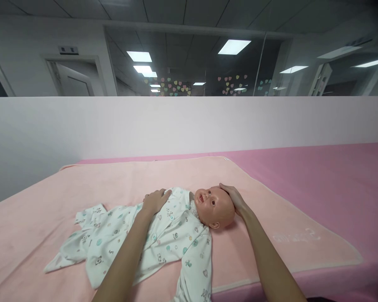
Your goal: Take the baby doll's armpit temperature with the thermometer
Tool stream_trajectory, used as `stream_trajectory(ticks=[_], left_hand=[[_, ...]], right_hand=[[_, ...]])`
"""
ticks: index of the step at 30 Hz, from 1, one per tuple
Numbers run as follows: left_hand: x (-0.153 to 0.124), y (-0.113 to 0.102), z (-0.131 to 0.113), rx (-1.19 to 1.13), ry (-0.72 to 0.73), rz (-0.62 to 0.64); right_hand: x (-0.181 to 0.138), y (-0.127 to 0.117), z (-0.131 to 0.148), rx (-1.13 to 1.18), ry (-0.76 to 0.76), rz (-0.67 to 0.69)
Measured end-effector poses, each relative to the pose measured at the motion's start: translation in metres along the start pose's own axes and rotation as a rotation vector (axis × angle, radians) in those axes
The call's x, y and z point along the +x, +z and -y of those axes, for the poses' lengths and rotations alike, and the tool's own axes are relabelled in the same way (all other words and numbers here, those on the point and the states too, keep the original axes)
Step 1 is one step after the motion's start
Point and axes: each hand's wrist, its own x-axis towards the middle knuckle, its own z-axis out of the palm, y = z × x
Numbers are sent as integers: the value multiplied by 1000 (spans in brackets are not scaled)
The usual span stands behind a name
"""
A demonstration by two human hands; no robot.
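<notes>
A baby doll [219,207] lies on its back on a peach blanket [129,172], its head toward the right. It wears a white romper [176,239] with small green and grey prints; the legs of the garment spread to the left and one sleeve hangs toward the front edge. My left hand [156,201] rests on the doll's torso over the cloth, fingers stretched and lying flat. Cupped against the crown of the doll's head is my right hand [233,197], its fingers extended along the far side and partly hidden behind the head.
Under the blanket spreads a pink sheet [334,184], visible to the right and along the front edge. A low white partition [189,126] runs behind the bed. Beyond it stand a window with heart stickers [176,86] and a door [74,84].
</notes>
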Motion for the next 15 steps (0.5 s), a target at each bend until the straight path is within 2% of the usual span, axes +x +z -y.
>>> stream_trajectory(ticks=[6, 12, 15], left_hand=[[0, -1, -2, -12, -9, 3], [0, 0, 0, -16, 0, -6], [0, 0, 1, -13, 0, -6]], right_hand=[[-4, 3, 1, -8, -11, 29], [-1, 3, 2, 56, -64, -78], [1, 1, 0, 105, -94, -91]])
